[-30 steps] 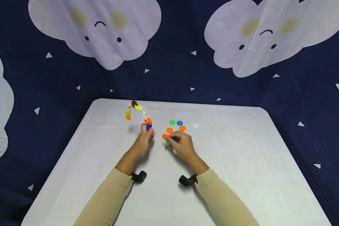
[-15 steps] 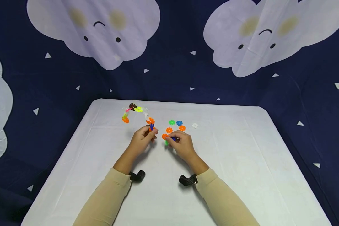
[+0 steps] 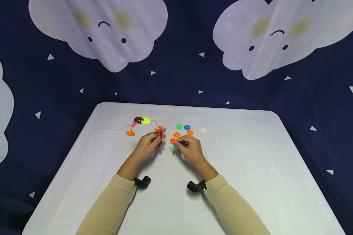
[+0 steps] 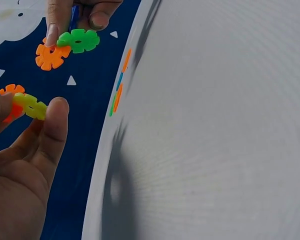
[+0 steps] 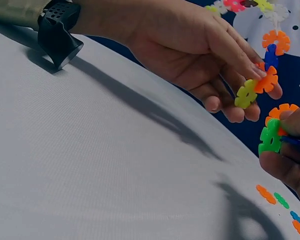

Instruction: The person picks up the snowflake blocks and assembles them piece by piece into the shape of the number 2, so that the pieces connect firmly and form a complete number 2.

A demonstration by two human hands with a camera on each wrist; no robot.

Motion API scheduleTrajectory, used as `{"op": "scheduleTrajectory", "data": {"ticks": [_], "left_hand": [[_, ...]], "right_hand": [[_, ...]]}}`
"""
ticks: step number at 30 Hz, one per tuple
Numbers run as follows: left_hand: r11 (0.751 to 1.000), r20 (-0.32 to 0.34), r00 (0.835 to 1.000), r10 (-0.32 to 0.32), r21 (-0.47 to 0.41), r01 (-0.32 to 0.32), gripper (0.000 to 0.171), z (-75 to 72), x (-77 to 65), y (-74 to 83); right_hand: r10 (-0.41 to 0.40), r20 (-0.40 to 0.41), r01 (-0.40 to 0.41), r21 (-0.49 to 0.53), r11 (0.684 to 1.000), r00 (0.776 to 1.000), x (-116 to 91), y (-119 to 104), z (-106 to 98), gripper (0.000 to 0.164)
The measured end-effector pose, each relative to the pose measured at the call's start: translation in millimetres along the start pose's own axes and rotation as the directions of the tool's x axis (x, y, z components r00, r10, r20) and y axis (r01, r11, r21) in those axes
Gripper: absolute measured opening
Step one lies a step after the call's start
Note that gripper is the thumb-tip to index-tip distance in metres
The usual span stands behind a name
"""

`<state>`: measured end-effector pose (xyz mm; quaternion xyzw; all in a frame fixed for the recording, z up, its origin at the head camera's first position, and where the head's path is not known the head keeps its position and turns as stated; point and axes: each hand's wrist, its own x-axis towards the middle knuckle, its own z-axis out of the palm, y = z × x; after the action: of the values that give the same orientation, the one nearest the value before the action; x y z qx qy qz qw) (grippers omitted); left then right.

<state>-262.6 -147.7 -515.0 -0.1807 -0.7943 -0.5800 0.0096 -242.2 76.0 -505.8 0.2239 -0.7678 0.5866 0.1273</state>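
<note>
My left hand (image 3: 146, 147) pinches the near end of a curved chain of plastic snowflake discs (image 3: 145, 120) in many colours. At that end a yellow disc (image 5: 246, 94) joins an orange one under the thumb, then a blue one. The chain's far part arches to the upper left, ending in an orange disc (image 3: 130, 133). My right hand (image 3: 193, 151) pinches a small cluster of joined discs: an orange disc (image 4: 52, 58), a green disc (image 4: 83, 41) and a blue one partly hidden by fingers. The two groups are held apart, above the table.
Beyond my right hand, loose discs lie on the white table (image 3: 253, 182): a green one (image 3: 179, 127), a blue one (image 3: 187, 127), two orange ones (image 3: 176, 135) and a white one (image 3: 203, 130). A dark blue cloud-patterned cloth (image 3: 182, 81) hangs behind the table.
The left hand has turned and shifted slightly right, and the chain's far part has swung down toward me. The right hand keeps its hold on the cluster, almost still.
</note>
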Motion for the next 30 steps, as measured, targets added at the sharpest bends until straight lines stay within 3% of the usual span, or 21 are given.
{"op": "scheduleTrajectory", "data": {"ticks": [8,15,21,30], "left_hand": [[0.998,-0.056,0.998,-0.015,0.064,0.018,0.020,-1.2,-1.1,-1.6],[0.998,-0.084,0.996,-0.029,-0.061,0.024,0.008,-0.6,0.1,-2.0],[0.989,-0.100,0.995,-0.027,-0.145,0.013,0.011,0.0,-0.1,-1.5],[0.981,-0.115,0.993,-0.036,-0.194,0.013,0.011,-0.7,-1.7,1.8]], "right_hand": [[0.020,-0.003,-0.020,0.007,1.000,1.000,3,34,5,0.006],[0.039,0.034,-0.042,0.092,0.995,0.999,1,36,7,0.005],[0.136,0.104,-0.152,0.172,0.973,0.985,-1,32,9,0.006],[0.282,0.221,-0.332,0.238,0.913,0.934,-3,32,10,0.010]]}}
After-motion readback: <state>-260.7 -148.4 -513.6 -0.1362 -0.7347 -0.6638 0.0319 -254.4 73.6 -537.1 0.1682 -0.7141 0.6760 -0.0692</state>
